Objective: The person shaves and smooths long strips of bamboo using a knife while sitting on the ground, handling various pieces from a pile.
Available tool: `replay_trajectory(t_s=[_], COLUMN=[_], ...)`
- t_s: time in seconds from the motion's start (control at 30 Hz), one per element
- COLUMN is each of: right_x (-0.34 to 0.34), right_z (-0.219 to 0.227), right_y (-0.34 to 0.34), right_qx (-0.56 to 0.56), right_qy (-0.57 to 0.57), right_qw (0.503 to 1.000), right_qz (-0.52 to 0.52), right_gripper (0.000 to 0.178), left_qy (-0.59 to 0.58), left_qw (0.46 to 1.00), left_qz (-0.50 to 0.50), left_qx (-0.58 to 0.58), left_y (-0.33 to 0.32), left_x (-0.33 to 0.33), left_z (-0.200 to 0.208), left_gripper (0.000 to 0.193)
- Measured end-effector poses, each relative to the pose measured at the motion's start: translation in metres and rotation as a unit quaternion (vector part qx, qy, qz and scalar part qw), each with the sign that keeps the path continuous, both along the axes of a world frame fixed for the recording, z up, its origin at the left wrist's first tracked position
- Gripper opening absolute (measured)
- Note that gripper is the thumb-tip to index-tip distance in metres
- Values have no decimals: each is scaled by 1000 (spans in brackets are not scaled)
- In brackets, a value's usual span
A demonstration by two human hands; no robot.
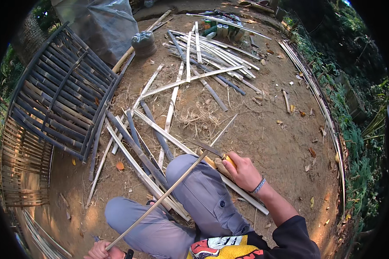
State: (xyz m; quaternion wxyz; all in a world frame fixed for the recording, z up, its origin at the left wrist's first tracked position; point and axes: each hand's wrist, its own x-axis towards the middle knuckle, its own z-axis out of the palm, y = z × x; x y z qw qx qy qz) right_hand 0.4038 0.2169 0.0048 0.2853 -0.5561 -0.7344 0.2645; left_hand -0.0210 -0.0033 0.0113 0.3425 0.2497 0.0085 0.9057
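A long, thin bamboo strip (160,199) slants across my knees, from the lower left up to a pointed far end. My left hand (100,250) is closed around its near end at the lower edge of the picture. In my right hand (244,172), beside my right knee, is a knife (206,147) with a yellow handle. Its blade points left and crosses the bamboo strip just beyond that knee. Under the right hand, a pale split bamboo piece (242,192) runs along the ground. How deep the blade sits in the strip, I cannot tell.
Split bamboo lengths (220,56) lie heaped ahead, with more bamboo pieces (136,151) by my knees. A dark bamboo rack (62,93) leans at the left, near a filled plastic bag (143,44). Long strips (313,90) line the right edge beside green plants (354,142).
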Motion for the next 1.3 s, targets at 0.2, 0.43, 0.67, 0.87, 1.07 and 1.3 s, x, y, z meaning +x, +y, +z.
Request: replay_trajectory(t_s=[0.2,0.43,0.67,0.87,1.07,1.3], right_x=[25,41,36,31,57,37], right_z=[2,-8,8,3,3,4], right_y=[33,43,38,27,59,44], right_qx=[-90,-88,-89,-57,-98,-102], right_qy=[-36,-43,-44,-21,-57,-21], right_qw=[990,987,993,998,987,990], right_qz=[-98,-125,-56,11,-110,-98], right_gripper=[30,36,37,40,39,38], left_qy=[10,9,10,36,39,21], left_qw=[1000,1000,999,998,995,998], left_qz=[-10,-15,-36,-30,-64,-40], left_qx=[17,16,31,46,70,37], left_y=[-1,4,5,8,11,13], left_x=[-3,1,2,3,3,4], left_z=[4,3,5,8,10,3], left_gripper=[55,55,55,55,55,55])
